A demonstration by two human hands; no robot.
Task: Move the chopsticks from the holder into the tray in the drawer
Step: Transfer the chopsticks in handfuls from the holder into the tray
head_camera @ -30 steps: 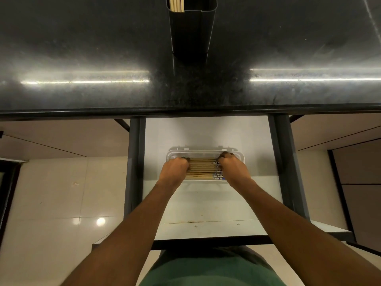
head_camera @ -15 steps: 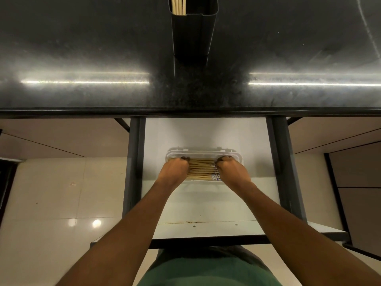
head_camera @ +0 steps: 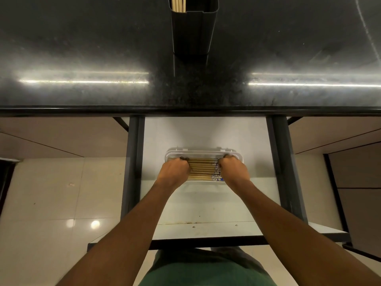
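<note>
Countertop [head_camera: 82, 48]: black and glossy, it fills the upper part of your view, with two streaks of reflected light across it.

Floor [head_camera: 51, 193]: pale shiny tiles lie below it on your left.

Drawer [head_camera: 206, 133]: white, it stands open beneath the countertop edge between two dark side rails. Its front lip is nearest your body.

Garment [head_camera: 206, 271]: green, it shows at the bottom edge between your forearms.

Holder [head_camera: 193, 27]: dark and rectangular, it stands upright on the countertop at top centre, in line with the drawer.

Tray [head_camera: 203, 152]: clear plastic with rounded corners, it lies flat on the drawer floor toward the back, its long side running left to right.

Left hand [head_camera: 174, 171]: you hold it knuckles up at the tray's left end, fingers curled down over the left ends of the chopsticks [head_camera: 203, 169].

Right hand [head_camera: 234, 170]: it mirrors the left at the tray's right end, fingers curled down over the right ends. Your fingertips are hidden under the knuckles on both sides, so I cannot tell how firmly you grip.

Chopsticks: wooden, they lie side by side in a row inside the tray, running left to right between your two hands. Their blue-and-white patterned ends are beside your right hand.

Pale sticks [head_camera: 179, 4]: a few stand in the holder's left corner, well apart from the tray.
</note>
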